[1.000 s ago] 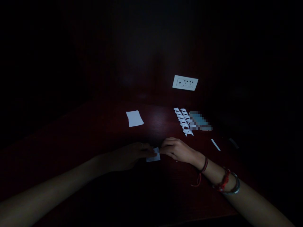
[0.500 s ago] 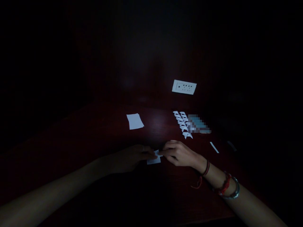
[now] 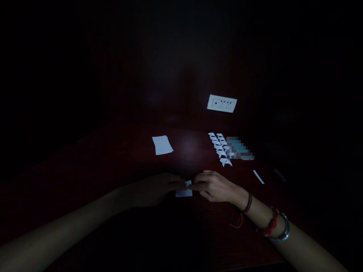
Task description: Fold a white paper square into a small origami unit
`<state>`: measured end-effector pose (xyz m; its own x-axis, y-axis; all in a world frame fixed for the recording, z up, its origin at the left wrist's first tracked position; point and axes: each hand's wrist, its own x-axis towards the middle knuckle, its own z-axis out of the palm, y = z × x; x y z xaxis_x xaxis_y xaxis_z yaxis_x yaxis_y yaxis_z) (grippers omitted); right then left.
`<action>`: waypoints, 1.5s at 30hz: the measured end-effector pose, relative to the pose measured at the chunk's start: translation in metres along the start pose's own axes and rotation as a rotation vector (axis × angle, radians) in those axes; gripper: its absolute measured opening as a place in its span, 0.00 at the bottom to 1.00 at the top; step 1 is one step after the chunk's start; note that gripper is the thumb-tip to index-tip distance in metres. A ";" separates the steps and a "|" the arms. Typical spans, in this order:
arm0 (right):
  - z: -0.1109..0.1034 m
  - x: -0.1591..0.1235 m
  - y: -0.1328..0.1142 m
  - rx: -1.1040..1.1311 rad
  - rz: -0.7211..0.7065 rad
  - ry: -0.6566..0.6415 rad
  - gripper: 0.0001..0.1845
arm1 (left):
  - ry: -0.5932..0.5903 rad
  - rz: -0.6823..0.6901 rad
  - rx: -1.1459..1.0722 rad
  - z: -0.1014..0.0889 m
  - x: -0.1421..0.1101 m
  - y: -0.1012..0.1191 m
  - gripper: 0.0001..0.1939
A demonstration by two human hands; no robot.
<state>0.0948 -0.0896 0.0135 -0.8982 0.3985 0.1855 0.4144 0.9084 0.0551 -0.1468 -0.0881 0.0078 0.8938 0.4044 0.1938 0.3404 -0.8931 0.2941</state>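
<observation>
A small white piece of paper lies on the dark red table in front of me, with a folded part at its upper right. From the left, my left hand holds it down, its fingers reaching over the paper's upper left; this hand is in shadow. My right hand, better lit, has its fingers curled, with the pointing finger pressed on the fold close to the left fingertips. Exact fingertip contact is hard to see in the dim light.
A short stack of white paper sheets lies farther back. Folded white paper pieces stand in two rows to the right, beside a blurred-out flat object. A paper strip lies near my right forearm. A socket plate is on the wall.
My right hand's pointing finger has moved slightly left onto the paper, and the upper right flap looks pressed flatter. The left hand stays nearly in place.
</observation>
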 end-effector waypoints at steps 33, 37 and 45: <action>-0.005 -0.010 0.010 -0.015 0.168 0.153 0.14 | 0.036 0.118 0.017 -0.005 -0.006 -0.005 0.31; -0.006 -0.004 0.006 0.144 0.146 0.139 0.14 | 0.026 0.134 0.088 -0.006 -0.002 0.000 0.32; -0.005 0.001 0.002 0.264 0.130 0.093 0.14 | 0.094 0.137 0.182 0.001 0.002 0.004 0.28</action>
<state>0.0952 -0.0877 0.0185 -0.8181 0.5109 0.2638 0.4612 0.8571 -0.2296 -0.1431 -0.0905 0.0087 0.9070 0.2857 0.3094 0.2720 -0.9583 0.0875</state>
